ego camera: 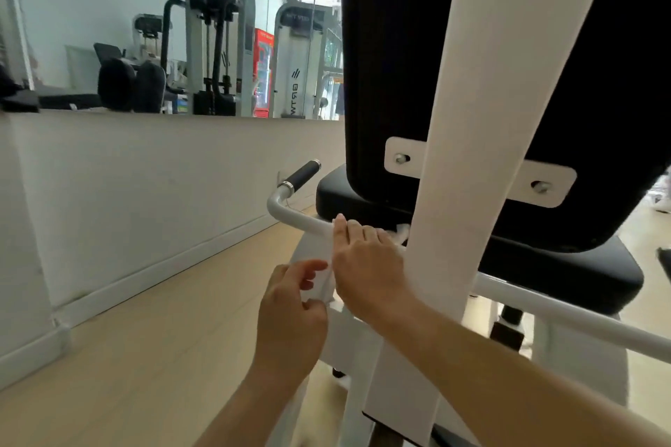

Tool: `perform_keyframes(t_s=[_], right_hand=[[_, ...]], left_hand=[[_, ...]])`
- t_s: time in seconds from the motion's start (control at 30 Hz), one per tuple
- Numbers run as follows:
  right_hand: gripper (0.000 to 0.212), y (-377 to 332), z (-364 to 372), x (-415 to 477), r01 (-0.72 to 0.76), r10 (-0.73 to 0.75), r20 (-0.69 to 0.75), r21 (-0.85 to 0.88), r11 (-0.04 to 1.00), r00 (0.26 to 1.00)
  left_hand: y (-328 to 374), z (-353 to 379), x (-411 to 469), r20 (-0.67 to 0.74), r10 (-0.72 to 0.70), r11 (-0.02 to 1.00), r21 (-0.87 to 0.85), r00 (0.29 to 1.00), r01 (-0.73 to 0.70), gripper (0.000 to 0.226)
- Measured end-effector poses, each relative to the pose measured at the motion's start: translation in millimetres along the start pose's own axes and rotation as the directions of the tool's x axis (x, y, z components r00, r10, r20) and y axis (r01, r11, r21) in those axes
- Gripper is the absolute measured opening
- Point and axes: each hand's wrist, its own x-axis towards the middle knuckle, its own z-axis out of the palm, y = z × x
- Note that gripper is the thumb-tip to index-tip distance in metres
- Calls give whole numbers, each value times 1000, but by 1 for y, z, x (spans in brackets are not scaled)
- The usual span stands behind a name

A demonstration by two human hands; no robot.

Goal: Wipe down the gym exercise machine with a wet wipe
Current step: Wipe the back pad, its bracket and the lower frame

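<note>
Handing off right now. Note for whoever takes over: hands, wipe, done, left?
Left hand: pinches the wet wipe's hanging end.
Right hand: fingers flat, pressing the wipe onto the white handle bar, beside the upright post.
Done: surfaces don't show what is already wiped.
Left, likely: bar out to the black grip, seat pad, back pad.
</note>
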Motion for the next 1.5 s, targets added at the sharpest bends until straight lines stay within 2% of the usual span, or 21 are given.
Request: perform_keyframes(t_s=[0.13, 0.23, 0.33, 0.4, 0.47, 0.6, 0.7, 0.8, 0.9, 0.97, 1.1, 1.17, 1.27, 1.33, 1.37, 1.4, 1.5], right_hand=[[83, 4, 7, -26, -48, 48, -11, 0, 999, 999], [76, -7, 13, -33, -85, 85, -43, 6, 996, 995], [58, -31, 16, -2, 77, -72, -113, 44, 996, 991], [57, -46, 19, 34, 228, -226, -57, 33, 973, 973], [61, -54, 17, 71, 272, -272, -2, 47, 961, 962], [67, -69, 17, 114, 183, -182, 41, -22, 983, 982], [68, -83, 16, 120, 40, -41, 95, 20, 999, 995], [44, -76, 16, 105, 59, -60, -36, -18, 998, 998], [30, -45, 14, 67, 74, -82, -111, -78, 994, 990], [37, -22, 16, 44, 72, -92, -143, -136, 988, 985], [58, 23, 6, 1, 66, -106, -137, -271, 960, 985], [62, 38, 6, -13, 166, -190, -41, -336, 927, 981], [59, 54, -5, -31, 330, -318, 90, -320, 888, 944], [61, 62, -16, -58, 474, -433, 198, -442, 761, 879], [63, 71, -14, -72, 528, -496, 210, -503, 684, 843], [66, 82, -13, -87, 560, -521, 234, -515, 649, 821], [74, 102, -16, -111, 583, -548, 220, -449, 677, 807]], left_hand=[[0, -3, 34, -13, 115, 993, 5, 993, -115, 36], [-2, 1, 69, 41, 243, 964, 105, 969, -246, 34], [-17, -3, 97, 99, 280, 936, 191, 955, -294, 35], [-28, -16, 113, 80, 236, 951, 184, 968, -247, 41], [-39, -33, 126, 41, 179, 964, 192, 983, -184, 45], [-56, -53, 145, 98, 133, 947, 280, 986, -155, 50], [-62, -49, 151, 177, 124, 955, 247, 976, -166, 56], [-57, -46, 142, 246, 150, 954, 218, 957, -206, 62], [-46, -33, 114, 349, 241, 923, 205, 906, -325, 74], [-38, -19, 92, 369, 282, 910, 191, 886, -369, 81], [-12, 10, 47, 299, 326, 926, 91, 897, -367, 80], [-3, 17, 25, 287, 324, 935, 49, 902, -352, 83], [8, 21, 0, 240, 323, 941, 20, 916, -337, 78], [14, 21, -10, 209, 308, 948, 17, 928, -319, 77], [16, 22, -14, 204, 303, 949, 28, 931, -315, 76], [19, 24, -19, 212, 303, 947, 41, 929, -319, 75], [30, 35, -32, 323, 323, 932, 55, 889, -359, 70]])
